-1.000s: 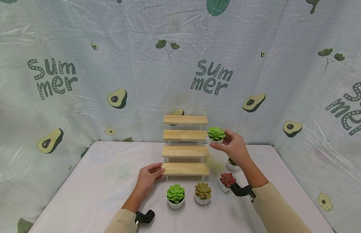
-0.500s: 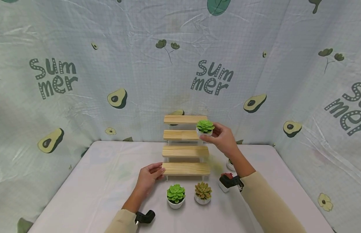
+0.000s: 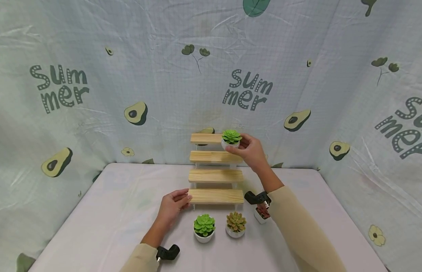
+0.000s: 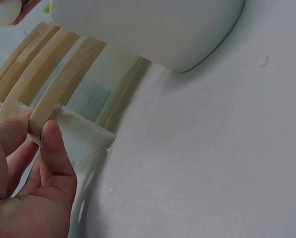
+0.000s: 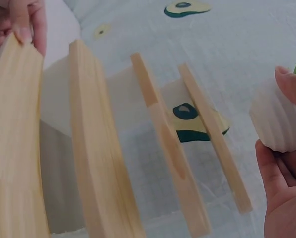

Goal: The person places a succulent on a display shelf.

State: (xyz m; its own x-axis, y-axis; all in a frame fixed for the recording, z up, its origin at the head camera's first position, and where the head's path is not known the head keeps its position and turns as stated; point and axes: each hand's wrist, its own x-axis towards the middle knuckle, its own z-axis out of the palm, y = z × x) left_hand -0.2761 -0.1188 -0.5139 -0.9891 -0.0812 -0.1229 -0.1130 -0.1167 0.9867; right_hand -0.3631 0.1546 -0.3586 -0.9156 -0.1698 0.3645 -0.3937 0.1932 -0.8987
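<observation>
When read upward from the bottom of the head view: first, two beige sleeves (image 3: 139, 261) with black wrist devices (image 3: 168, 252), reaching in from lower left and lower right. At lower centre, upright on the white table (image 3: 122, 211), a leafy green succulent (image 3: 204, 223) in a round white pot; just to its right, a brownish-gold succulent (image 3: 236, 222), likewise potted; farther right, partly hidden behind sleeve and device, a red succulent (image 3: 264, 214).

Beyond these, left of centre, the left hand (image 3: 170, 206), pinching with thumb and fingers the left end of the lowest board (image 3: 215, 196) of a four-tier wooden rack (image 3: 215, 176). In the left wrist view, the same pinch at left, with a white pot (image 4: 148, 29) large along the top.

Higher, right of centre, the right hand (image 3: 250, 152), gripping between thumb and curled fingers a potted bright green succulent (image 3: 231, 136), held upright, overlapping the right end of the top board (image 3: 205, 138). At the right edge of the right wrist view, a gap between this pot and the nearest board.

Farthest back, filling the upper frame, a pale cloth (image 3: 156, 79) printed with avocados (image 3: 136, 113) and "summer".
</observation>
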